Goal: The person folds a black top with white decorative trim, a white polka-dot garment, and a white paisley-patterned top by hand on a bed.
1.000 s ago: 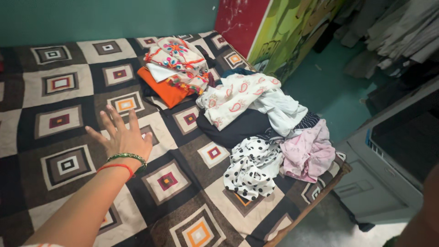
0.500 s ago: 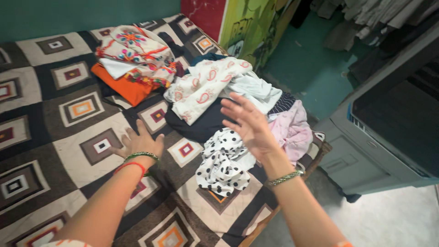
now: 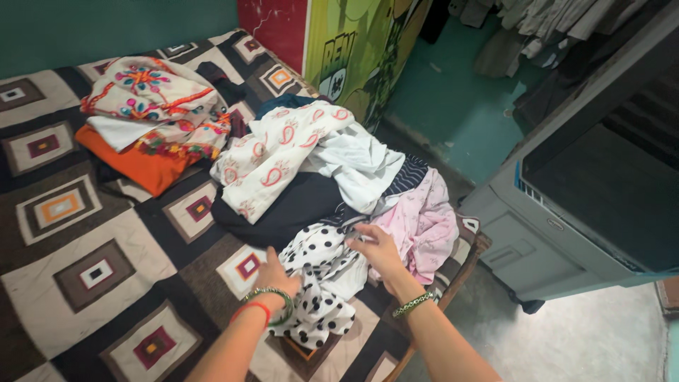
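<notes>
Bedding with a brown, black and cream pattern of nested squares point(image 3: 106, 240) covers most of the view, spread over a bed beside a teal wall. Right of the bed stands a grey box-shaped appliance with a dark top panel point(image 3: 587, 205) on the bare floor. Near the far left of the bed sits a stack of clothes, an embroidered cream piece over an orange one point(image 3: 152, 124). A loose heap lies at the bed's near right corner: a cream cloth with red paisley point(image 3: 276, 155) on top, a white garment point(image 3: 361, 166) beside it, a dark navy cloth point(image 3: 290, 209) under both, and a pale pink garment point(image 3: 424, 226) at the edge. In front of the heap lies the white polka-dot garment point(image 3: 318, 283), crumpled. Both hands are on it. The left hand point(image 3: 274, 272), with red and green bangles at the wrist, presses down on its left part, fingers curled into the fabric. The right hand point(image 3: 375, 251), wearing a green bead bracelet, pinches the upper edge of the polka-dot garment where it meets the pink one.
</notes>
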